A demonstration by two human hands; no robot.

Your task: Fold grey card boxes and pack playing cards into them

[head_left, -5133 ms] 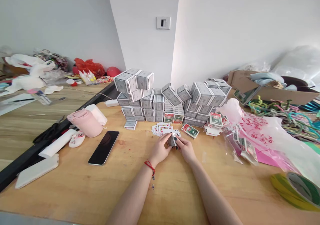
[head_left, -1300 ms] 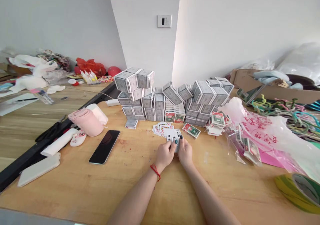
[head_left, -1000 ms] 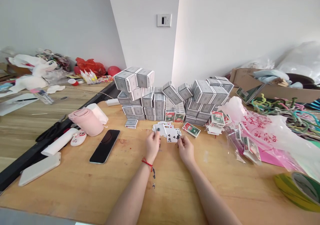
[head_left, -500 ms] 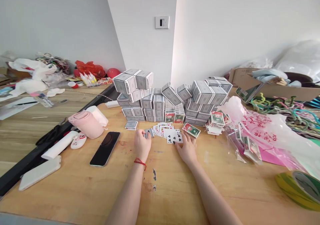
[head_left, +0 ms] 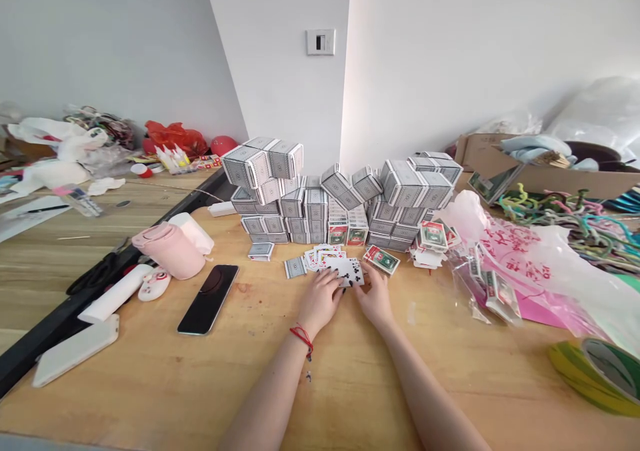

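Note:
Playing cards (head_left: pixel 351 273) with a club card face up on top lie flat on the table between my two hands. My left hand (head_left: pixel 321 299) grips their left side, its dark-nailed fingertips over the edge and the thumb at the near side. At the right end, my right hand (head_left: pixel 375 301) closes on the same cards, with its index finger on the front edge. Face-up cards (head_left: pixel 323 254) lie spread just behind my left hand. Left of them is a face-down grey patterned card pile (head_left: pixel 295 267). A red and green card box (head_left: pixel 381 260) lies right behind my right hand.
Stacked grey-backed card blocks (head_left: pixel 305 214) stand behind the cards, some tilted. A black phone (head_left: pixel 209 299) and pink cup (head_left: pixel 173 251) are left. A pink-printed plastic bag (head_left: pixel 525 251), card boxes (head_left: pixel 433 236) and yellow-green tape roll (head_left: pixel 575 371) are right.
My left hand has left the face-down card pile and moved right onto the club cards. My right hand stays at their right end. The view has shifted slightly.

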